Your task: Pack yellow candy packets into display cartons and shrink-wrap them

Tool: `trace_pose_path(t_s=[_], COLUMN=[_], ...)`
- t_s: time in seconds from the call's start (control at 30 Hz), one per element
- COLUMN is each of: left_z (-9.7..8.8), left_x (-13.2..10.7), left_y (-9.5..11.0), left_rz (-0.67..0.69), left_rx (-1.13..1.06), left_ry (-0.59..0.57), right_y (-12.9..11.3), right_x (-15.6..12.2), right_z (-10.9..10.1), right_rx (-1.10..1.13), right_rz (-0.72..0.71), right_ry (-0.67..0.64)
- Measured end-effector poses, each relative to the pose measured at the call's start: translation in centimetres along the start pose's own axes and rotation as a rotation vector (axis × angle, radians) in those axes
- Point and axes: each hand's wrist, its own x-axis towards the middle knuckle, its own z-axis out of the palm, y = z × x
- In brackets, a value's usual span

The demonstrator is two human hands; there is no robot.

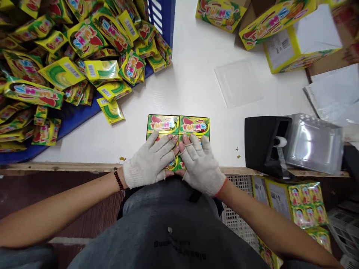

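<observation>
Both hands wear white knit gloves with cut fingertips. My left hand [150, 160] and my right hand [199, 164] lie flat, side by side, pressing on a block of yellow-green "Twins" candy packets [179, 125] arranged in neat rows at the white table's near edge. The far row of two packets shows; the nearer packets are mostly hidden under my palms. My thumbs hook over the block's front edge.
A heap of loose candy packets [70, 52] fills a blue bin [162, 15] at the left. A black tape dispenser [266, 145] and clear plastic trays [314, 142] sit at the right. Printed cartons [280, 22] stand at the back right, a clear lid [238, 82] lies mid-table.
</observation>
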Motion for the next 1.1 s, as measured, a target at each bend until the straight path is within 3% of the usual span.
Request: trace_pose_path(t_s=[0.1,0.2,0.27,0.33,0.43,0.5,0.6,0.7,0.87,1.1], left_z=[0.2,-0.1,-0.2,0.0,0.4,0.6,0.6,0.5,0.4,0.6], left_x=[0.1,0.1,0.1,0.1,0.5,0.8,1.3,1.4,1.3,1.0], left_y=[0.3,0.3,0.5,0.9,1.7,2.2,2.5,2.6,2.5,2.3], left_rz=[-0.035,-0.032,-0.033,-0.053,-0.113,-0.155,-0.195,-0.211,-0.211,-0.196], left_rx=[0.089,0.144,0.183,0.215,0.224,0.215,0.218,0.218,0.199,0.224], left_ry=[-0.024,-0.041,-0.028,-0.002,0.047,0.067,0.083,0.093,0.084,0.166], right_y=[-0.5,1.3,3.9,7.5,13.8,17.7,21.8,23.5,23.8,27.5], right_x=[0.5,1.4,2.3,3.4,5.7,7.4,9.4,10.4,10.2,11.7], right_z=[0.1,-1.3,-2.4,-2.8,-2.0,-1.0,0.1,0.7,0.7,-3.0], right_rx=[0.007,0.224,0.457,0.593,0.362,0.123,-0.044,-0.100,-0.096,-0.112], right_rz=[0.039,-0.003,0.070,0.276,0.623,0.795,0.916,0.925,0.915,1.154], right_ry=[-0.063,-0.107,-0.008,0.186,0.359,0.334,0.212,0.123,0.095,0.230])
